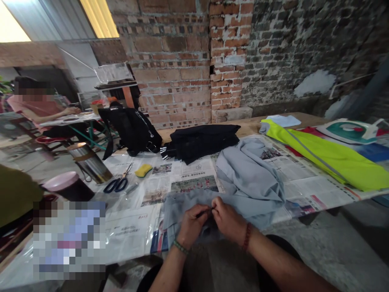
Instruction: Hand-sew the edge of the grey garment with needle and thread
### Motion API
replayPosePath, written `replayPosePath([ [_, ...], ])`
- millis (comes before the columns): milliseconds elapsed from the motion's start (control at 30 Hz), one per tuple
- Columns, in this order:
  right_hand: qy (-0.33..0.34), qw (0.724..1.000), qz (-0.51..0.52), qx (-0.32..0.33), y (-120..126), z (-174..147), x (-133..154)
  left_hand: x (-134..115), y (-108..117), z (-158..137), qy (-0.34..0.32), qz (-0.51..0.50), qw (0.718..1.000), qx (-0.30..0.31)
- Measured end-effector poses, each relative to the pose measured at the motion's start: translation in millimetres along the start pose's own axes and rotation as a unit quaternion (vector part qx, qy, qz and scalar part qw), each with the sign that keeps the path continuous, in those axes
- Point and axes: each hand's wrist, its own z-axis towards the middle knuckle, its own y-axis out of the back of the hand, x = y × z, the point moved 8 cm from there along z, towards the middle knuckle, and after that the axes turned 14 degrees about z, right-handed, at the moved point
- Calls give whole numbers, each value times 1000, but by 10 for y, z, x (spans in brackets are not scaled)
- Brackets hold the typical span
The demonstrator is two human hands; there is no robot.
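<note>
A light grey cloth garment (247, 170) lies bunched on the newspaper, and its flatter part reaches the table's front edge. Over that near part, my left hand (192, 225) is closed in a pinch. My right hand (228, 219) also pinches, its fingertips almost meeting those of the left. Something small and dark shows between the fingertips, too blurred to name. Green beads circle my left wrist and reddish beads my right.
Left of the garment are a yellow sponge (143, 170), scissors (120, 181), a steel flask (89, 162) and a pink-lidded jar (69, 185). Behind lie dark folded cloth (203, 140) and a black bag (130, 129). Rightward are a neon-yellow garment (322, 156) and an iron (349, 130). A person (33, 105) sits far left.
</note>
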Motion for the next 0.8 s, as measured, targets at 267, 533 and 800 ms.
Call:
replayPosePath([
  [267, 95, 988, -115, -35, 570, 404, 168, 2, 6, -8, -18, 10, 1000, -16],
  [533, 88, 977, -19, 195, -5, 594, 71, -77, 81, -48, -61, 0, 997, -51],
  [800, -16, 957, 207, 202, -26, 525, -162, -82, 80, -50, -55, -13, 997, -51],
])
